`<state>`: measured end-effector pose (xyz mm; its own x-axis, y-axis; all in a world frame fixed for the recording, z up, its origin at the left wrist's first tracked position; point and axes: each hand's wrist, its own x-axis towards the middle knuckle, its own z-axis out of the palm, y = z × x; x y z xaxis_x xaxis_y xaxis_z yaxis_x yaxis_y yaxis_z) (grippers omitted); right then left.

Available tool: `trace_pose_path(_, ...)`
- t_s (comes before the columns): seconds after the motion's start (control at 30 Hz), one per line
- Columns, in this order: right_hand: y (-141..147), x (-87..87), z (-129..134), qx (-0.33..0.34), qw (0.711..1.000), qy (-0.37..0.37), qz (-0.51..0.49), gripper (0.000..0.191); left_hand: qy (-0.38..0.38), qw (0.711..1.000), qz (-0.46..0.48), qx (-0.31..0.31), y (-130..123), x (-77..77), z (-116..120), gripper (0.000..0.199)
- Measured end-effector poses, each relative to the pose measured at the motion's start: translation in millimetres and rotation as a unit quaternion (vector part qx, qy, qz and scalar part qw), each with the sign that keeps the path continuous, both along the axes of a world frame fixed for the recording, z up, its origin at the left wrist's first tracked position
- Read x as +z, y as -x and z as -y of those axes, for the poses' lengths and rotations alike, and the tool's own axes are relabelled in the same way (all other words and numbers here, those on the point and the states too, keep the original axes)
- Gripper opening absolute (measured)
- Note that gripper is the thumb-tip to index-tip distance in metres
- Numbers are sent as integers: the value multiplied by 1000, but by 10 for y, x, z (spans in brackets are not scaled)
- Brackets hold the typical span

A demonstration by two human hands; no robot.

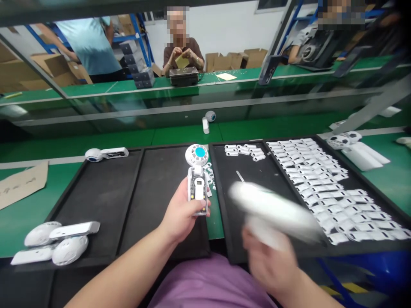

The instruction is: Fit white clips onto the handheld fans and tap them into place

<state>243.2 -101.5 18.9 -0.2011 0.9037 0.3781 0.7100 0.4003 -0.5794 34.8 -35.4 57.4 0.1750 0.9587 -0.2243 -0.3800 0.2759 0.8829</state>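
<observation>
Left grip (pixel 181 209) closed on white fan (pixel 198 182), thumb over handle's lower end, round head jutting above fingers. Right grip (pixel 271 259) blurred, holding blurry white piece (pixel 272 207) over black tray (pixel 231 226).

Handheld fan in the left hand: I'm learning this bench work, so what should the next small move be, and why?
Perhaps hold the fan steady: the left hand grips its handle, whose inner parts show, while the right hand, blurred along with a white item, is apart from it, off to the right.
</observation>
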Motion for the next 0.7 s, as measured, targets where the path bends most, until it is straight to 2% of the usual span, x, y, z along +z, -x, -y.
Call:
trace_pose_path(0.07,111,-7,13,49,998,23,18,24,-6,1000,-8,1,-17,15,28,52)
trace_pose_path(0.13,164,-17,4,68,998,7,-5,22,1,1000,-6,5,-17,12,56,54)
trace_pose_path(0.27,175,-22,-34,53,999,-14,6,21,-15,1000,7,7,1,7,106,54)
trace_pose_path(0.47,192,50,-120,37,997,-61,1,19,-40,999,27,-23,25,29,136,59)
trace_pose_path(0.6,217,73,-52,70,996,-50,10,17,-25,995,91,25,14,79,92,46)
trace_pose_path(0.7,234,18,47,94,995,-27,24,19,13,994,86,68,2,116,50,46)
